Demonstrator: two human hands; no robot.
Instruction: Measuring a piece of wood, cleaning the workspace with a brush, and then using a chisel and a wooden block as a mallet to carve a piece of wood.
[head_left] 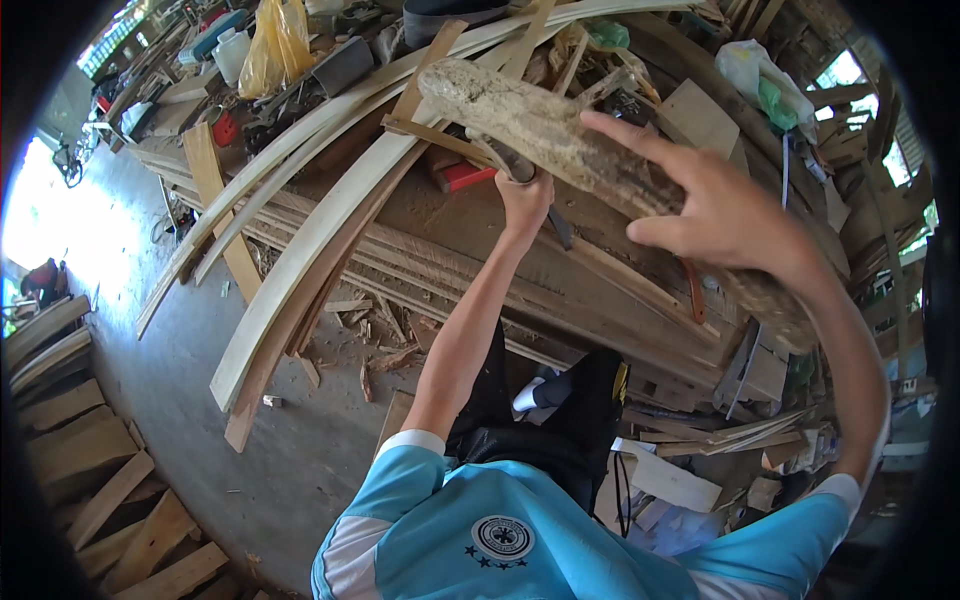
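A thick, rough, pale-brown log (530, 122) slants over the workbench. Its lower right end is blurred. Across its middle, my right hand (715, 205) lies with index finger stretched along it and thumb spread apart; the other fingers are mostly hidden. Close under the log's left part, my left hand (525, 200) is closed around a dark tool (512, 162). A rounded end shows above the fist and a dark flat strip below it; its kind is unclear. By that fist lie a red object (465, 176) and a thin wooden strip (440, 137).
Long curved pale planks (310, 270) overhang the bench (450, 235) at left. Wood offcuts (130, 500) are stacked at lower left, and scraps (390, 340) litter the floor beside the bench. A yellow plastic bag (275, 50) and white jug (231, 55) stand at the back left.
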